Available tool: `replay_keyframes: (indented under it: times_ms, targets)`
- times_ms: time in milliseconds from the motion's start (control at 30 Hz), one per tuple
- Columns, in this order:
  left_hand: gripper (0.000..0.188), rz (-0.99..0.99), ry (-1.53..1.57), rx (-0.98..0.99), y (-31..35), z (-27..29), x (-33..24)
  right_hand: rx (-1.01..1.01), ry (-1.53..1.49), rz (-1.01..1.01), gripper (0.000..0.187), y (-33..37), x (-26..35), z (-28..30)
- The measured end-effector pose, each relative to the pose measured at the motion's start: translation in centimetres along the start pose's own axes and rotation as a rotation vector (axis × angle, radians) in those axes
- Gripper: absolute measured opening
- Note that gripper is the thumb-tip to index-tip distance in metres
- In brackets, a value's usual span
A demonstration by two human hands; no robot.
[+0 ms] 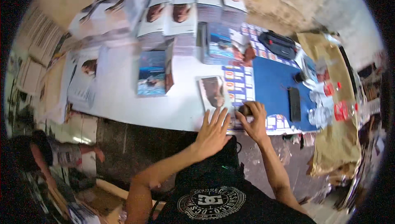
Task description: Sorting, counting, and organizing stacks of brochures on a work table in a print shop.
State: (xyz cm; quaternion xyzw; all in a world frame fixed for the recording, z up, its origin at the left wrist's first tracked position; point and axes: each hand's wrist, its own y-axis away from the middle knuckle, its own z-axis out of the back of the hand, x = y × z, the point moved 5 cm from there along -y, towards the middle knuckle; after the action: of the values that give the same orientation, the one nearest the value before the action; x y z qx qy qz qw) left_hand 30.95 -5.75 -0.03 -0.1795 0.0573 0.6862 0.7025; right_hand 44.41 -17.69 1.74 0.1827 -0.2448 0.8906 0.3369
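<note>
A booklet (212,93) with a white border and a brown picture on its cover lies near the front edge of the white table (119,88). My left hand (212,132) rests on its lower end, fingers stretched and spread. To the right, over a printed sheet (238,82) with rows of small panels, my right hand (256,122) is curled round a small dark rounded object (245,110). Its kind cannot be made out, since the fingers partly cover it.
Blue-covered booklets stand in stacks (151,73) beyond my left hand. White-covered stacks (181,18) line the back. A black oblong case (294,103), plastic bottles (343,110) and a black bag (277,45) lie right. Another person's arm (41,162) shows lower left.
</note>
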Motion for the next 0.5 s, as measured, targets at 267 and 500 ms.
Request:
replay_keyframes:
  times_ms: [267,500]
  targets:
    - [0.093,0.023,0.045,-0.029,1.4,-4.5,-3.2,-0.042,0.232,0.256,0.037,-5.7,1.8,-5.4]
    - [0.093,0.122,-0.032,-0.035,2.5,-5.8,-1.3,-0.178,0.120,0.349,0.039,-13.8,2.7,-12.4]
